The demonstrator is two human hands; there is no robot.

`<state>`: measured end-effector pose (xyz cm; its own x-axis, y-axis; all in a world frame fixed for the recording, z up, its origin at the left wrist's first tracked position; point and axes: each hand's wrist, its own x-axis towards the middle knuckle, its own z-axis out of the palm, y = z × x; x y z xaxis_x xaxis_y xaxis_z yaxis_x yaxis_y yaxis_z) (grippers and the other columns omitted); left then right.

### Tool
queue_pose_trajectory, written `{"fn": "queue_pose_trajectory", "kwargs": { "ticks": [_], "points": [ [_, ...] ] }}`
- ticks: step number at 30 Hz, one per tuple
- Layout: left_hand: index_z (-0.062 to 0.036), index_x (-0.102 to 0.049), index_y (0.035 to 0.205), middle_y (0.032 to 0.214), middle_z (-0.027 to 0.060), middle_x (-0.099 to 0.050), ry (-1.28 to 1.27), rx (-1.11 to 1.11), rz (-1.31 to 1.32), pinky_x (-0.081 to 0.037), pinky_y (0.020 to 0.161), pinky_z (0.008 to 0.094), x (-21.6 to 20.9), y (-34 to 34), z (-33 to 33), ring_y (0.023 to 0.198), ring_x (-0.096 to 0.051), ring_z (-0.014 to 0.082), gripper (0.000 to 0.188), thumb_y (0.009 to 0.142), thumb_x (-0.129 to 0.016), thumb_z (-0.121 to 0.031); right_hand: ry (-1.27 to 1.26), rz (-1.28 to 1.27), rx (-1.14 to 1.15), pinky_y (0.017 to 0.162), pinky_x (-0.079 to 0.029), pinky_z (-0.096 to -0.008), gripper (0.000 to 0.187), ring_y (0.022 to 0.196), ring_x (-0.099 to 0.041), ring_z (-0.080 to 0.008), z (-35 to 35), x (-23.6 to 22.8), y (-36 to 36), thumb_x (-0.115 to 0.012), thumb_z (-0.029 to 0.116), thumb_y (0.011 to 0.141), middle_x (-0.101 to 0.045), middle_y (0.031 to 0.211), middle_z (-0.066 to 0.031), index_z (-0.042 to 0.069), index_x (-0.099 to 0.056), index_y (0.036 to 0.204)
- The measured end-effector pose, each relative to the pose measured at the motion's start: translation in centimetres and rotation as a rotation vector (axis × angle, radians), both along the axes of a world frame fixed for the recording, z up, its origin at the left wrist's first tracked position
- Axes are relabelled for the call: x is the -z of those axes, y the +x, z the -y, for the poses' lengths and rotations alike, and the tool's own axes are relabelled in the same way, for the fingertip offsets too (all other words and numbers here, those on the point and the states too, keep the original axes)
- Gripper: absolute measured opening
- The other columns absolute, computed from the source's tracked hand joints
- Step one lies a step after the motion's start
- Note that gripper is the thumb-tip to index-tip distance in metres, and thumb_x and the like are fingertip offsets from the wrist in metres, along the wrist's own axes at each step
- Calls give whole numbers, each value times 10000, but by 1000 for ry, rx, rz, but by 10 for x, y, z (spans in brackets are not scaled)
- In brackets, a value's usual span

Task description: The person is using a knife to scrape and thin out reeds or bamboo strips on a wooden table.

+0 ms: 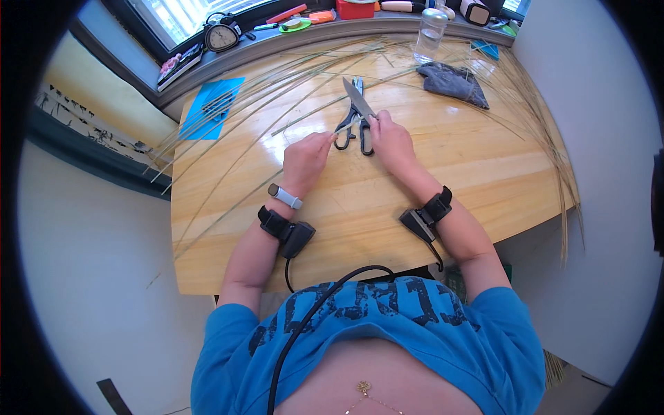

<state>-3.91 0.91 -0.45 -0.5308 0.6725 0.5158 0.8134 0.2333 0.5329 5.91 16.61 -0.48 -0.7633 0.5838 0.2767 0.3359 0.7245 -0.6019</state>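
Knife [360, 100] in right hand [392, 142] (angled forward-left)

"Where do we find lettering?"
"We see large dark capitals across the front of the blue shirt [415, 304], worn-looking and bent by folds, with a black cable [304, 321] crossing them."
"Can we make out numbers?"
"On the black alarm clock [221, 38] we see a dial, but its marks are too small for us to read."
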Motion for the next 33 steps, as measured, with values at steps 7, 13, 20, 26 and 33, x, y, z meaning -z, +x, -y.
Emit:
{"fn": "queue_pose_trajectory", "kwargs": {
  "ticks": [7, 13, 20, 26, 33],
  "points": [
    [-32, -682, 931, 807, 136, -650, 0, -7, -34, -480, 573, 327, 0, 2, -2, 671, -627, 286, 158, 881, -608, -163, 51, -7, 35, 570, -475, -510, 239, 627, -608, -411, -9, 0, -1, -431, 262, 959, -611, 665, -214, 30, -462, 906],
    [-31, -682, 930, 801, 132, -649, 27, -2, -46, -477, 563, 327, -1, 2, -1, 663, -625, 285, 152, 878, -612, -154, 25, -29, -8, 573, -471, -513, 221, 625, -605, -415, -2, 4, 2, -436, 237, 954, -611, 670, -220, 23, -460, 904],
    [-36, -685, 931, 808, 131, -651, -19, -9, -55, -478, 566, 328, -1, 3, 0, 670, -628, 286, 150, 878, -610, -155, 1, -35, -15, 581, -472, -516, 220, 633, -604, -425, -2, 6, 2, -432, 236, 954, -610, 672, -229, 22, -464, 914],
    [-39, -689, 919, 819, 127, -658, -10, -4, -42, -483, 574, 329, -2, 3, -1, 679, -633, 285, 147, 879, -607, -154, -21, -3, -6, 586, -467, -525, 222, 643, -603, -432, -10, 3, 1, -423, 244, 957, -608, 676, -239, 29, -469, 926],
    [-41, -689, 927, 822, 124, -660, -14, -19, -23, -487, 580, 323, 0, 4, -2, 681, -634, 284, 155, 882, -606, -164, -25, -16, -3, 584, -460, -527, 228, 640, -598, -435, -3, 4, 1, -417, 247, 961, -607, 671, -237, 28, -464, 921]
  ]
}}
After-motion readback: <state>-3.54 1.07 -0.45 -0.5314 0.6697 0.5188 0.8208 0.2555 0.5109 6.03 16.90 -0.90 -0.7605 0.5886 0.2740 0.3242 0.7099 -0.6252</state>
